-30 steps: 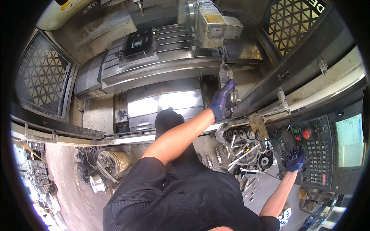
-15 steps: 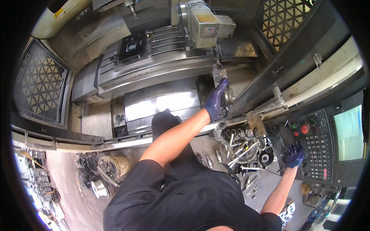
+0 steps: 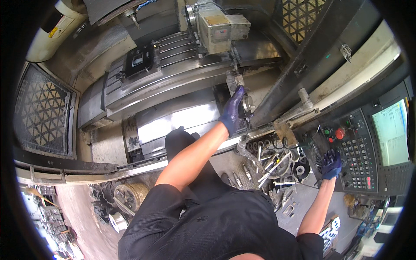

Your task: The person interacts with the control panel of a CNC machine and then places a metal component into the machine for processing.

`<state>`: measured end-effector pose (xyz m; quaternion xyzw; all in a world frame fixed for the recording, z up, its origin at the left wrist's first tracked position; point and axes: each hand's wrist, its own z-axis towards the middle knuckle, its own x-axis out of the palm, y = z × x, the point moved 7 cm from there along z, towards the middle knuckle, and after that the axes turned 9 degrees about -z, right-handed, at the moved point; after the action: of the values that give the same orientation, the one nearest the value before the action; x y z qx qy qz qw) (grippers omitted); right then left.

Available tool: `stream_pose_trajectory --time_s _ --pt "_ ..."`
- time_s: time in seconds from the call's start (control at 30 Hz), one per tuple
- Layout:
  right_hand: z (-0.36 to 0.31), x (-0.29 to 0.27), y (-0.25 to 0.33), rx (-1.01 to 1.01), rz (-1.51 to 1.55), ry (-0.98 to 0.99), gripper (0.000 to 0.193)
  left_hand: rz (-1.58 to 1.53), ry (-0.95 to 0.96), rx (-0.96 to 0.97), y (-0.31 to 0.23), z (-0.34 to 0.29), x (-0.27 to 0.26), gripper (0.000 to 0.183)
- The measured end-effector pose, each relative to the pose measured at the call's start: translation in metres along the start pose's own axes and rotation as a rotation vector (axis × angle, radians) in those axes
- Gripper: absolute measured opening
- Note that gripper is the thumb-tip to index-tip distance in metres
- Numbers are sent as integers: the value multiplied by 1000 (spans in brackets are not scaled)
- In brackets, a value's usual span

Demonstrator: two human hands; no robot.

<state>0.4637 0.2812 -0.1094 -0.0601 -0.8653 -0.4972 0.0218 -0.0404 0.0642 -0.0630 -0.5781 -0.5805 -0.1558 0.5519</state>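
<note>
My left hand (image 3: 232, 112), in a dark purple-blue glove, reaches forward to the right side of the machine's opening. Its fingers stretch out beside a metal fitting (image 3: 247, 103) near the door edge; whether they press on it is hard to see. My right hand (image 3: 331, 166), gloved alike, rests at the left part of the control panel (image 3: 362, 152), fingers apart, beside the rows of keys. Inside the milling machine, a dark plate with a light rectangular centre (image 3: 138, 60) lies on the slotted table (image 3: 177, 53). A grey boxy unit (image 3: 215, 34) stands at the table's right end.
A spindle with a tool (image 3: 134, 19) hangs at the upper left. The dark machine door (image 3: 303, 69) slants along the right. Wrenches and loose tools (image 3: 277, 167) crowd a tray before me. A bucket (image 3: 132, 196) and a white spool (image 3: 118, 222) stand on the floor at left.
The whole view has shifted and tilted slightly, so the machine appears a little farther left. Both hands keep nearly the same places, at the fitting and at the panel.
</note>
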Motion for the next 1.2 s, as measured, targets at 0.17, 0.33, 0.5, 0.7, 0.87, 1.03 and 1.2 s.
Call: stream_pose_trajectory --time_s 0.17,0.33,0.5,0.7,0.87,1.03,1.2 --pt "-6 0 1 -70 31 -27 48 107 6 77 -2 -1 4 50" --pt "-19 12 5 -222 92 60 40 28 113 43 2 15 -6 50" --pt "-36 41 9 -132 81 15 36 67 20 -29 -6 -6 5 54" --pt "-23 32 3 -32 77 -5 33 155 -82 -73 -1 -14 17 49" --pt "-42 38 10 -33 29 -25 34 168 -119 -82 1 -15 12 55" --pt "-39 37 9 -15 11 -44 33 162 -107 -64 2 -15 13 57" --pt "-38 39 9 -31 -1 -56 31 105 0 -127 3 -5 4 58"
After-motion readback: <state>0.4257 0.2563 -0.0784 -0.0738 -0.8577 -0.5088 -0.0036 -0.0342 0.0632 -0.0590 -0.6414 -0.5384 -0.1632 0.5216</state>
